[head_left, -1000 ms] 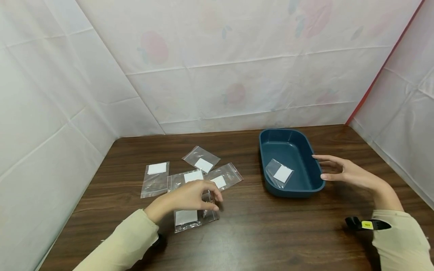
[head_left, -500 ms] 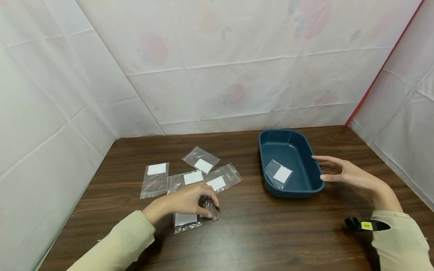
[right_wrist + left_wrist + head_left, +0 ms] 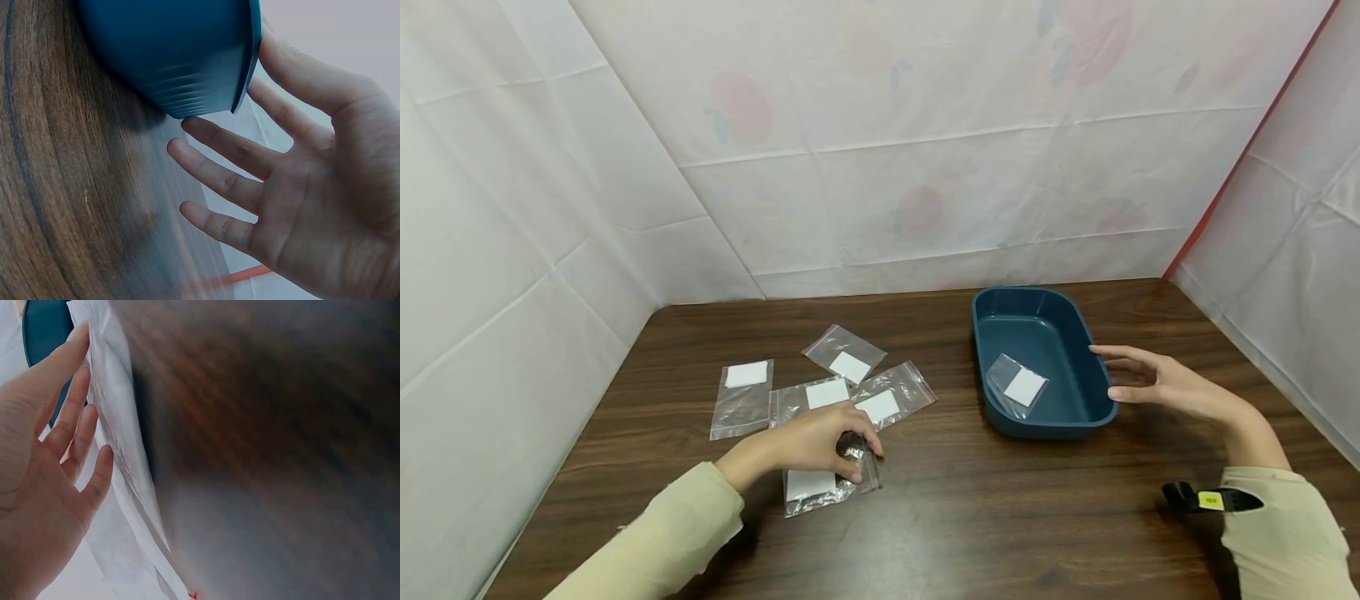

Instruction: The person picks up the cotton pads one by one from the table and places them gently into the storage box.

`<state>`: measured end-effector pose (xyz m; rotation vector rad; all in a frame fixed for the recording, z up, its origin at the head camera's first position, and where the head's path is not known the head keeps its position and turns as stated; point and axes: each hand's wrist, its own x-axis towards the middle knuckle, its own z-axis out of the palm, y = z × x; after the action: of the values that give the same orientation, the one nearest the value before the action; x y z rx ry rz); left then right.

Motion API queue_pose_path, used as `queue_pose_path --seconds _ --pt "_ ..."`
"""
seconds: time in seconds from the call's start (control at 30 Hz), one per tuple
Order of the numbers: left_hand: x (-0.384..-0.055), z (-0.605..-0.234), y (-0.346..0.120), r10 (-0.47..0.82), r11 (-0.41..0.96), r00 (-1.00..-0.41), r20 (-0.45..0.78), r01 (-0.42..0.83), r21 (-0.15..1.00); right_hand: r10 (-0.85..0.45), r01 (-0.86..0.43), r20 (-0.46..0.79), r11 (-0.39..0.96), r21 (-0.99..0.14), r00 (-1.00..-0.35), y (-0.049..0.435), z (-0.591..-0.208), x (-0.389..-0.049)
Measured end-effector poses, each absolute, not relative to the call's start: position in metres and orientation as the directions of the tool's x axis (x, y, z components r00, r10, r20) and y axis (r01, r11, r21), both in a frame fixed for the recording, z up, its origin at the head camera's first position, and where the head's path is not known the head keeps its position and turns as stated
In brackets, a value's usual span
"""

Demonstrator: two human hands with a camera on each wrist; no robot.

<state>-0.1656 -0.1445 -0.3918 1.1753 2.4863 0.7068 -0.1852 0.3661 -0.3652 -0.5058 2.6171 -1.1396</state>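
Observation:
My left hand [image 3: 812,440] rests low over a clear zip bag [image 3: 811,487] with a white card or label, at the front of the group. In the left wrist view, the spread fingers [image 3: 79,447] meet the plastic, with a gap between thumb and forefinger. Part of the bag is hidden under the hand. On the right, a dark blue tray [image 3: 1049,430] holds another clear bag [image 3: 1026,387]. My right hand [image 3: 1180,385] touches the tray's right rim with thumb and forefinger, its other fingers [image 3: 222,178] extended below in the right wrist view.
Several similar bags lie behind the left hand: one far left [image 3: 742,413], one at the back [image 3: 848,363], one in the middle [image 3: 827,392] and one at the right [image 3: 895,395]. White printed cloth [image 3: 880,208] walls in the brown wood-grain table [image 3: 970,517].
My left hand has lowered onto the front bag, and its thumb has slid slightly left along the plastic. The right hand, the tray and the bag inside it look the same.

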Motion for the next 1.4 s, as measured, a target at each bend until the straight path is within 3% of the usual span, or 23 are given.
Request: queue_pose_path --seconds 0.77,1.03,1.4 --pt "-0.1744 -0.3939 -0.1349 0.830 0.489 -0.556 -0.047 0.684 0.542 -0.408 -0.205 -0.084 0.613 -0.763 -0.909 0.3665 -0.3662 -0.1851" --pt "-0.1736 -0.3928 -0.1346 0.815 0.491 -0.577 -0.055 0.637 0.594 -0.398 -0.190 -0.101 0.626 -0.757 -0.912 0.3648 -0.3669 -0.1880" --pt "-0.1752 -0.3888 -0.1349 0.784 0.540 -0.617 -0.069 0.624 0.564 -0.383 -0.164 -0.117 0.624 -0.764 -0.916 0.3632 -0.3668 -0.1856"
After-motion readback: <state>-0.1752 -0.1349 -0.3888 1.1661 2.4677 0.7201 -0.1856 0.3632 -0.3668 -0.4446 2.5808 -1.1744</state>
